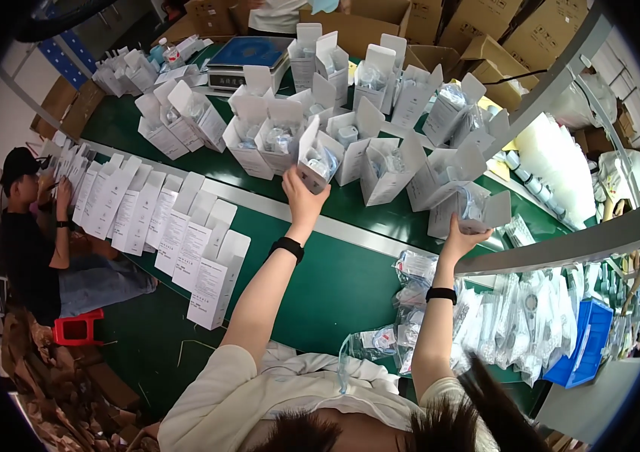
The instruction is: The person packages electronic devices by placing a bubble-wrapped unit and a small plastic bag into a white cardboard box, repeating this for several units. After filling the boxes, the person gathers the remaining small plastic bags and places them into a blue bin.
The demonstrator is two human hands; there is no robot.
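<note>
The left hand (303, 192) is closing its fingers around an open white box (314, 162), holding it among the standing boxes (380, 162) on the green surface (335, 279). The right hand (461, 232) is gripping another open box (478, 211) from below, at the right end of the same cluster. Doing this well probably means lowering each box upright, flap up, and sliding it snug against its neighbours without tipping them. Room is tight: boxes are crowding the far side, a grey rail (561, 248) is curving just right of the right hand, and bagged parts (410, 286) are lying near the right forearm. The open green stretch between the forearms and the flat cartons (184, 241) on the left is offering the freest path.
</note>
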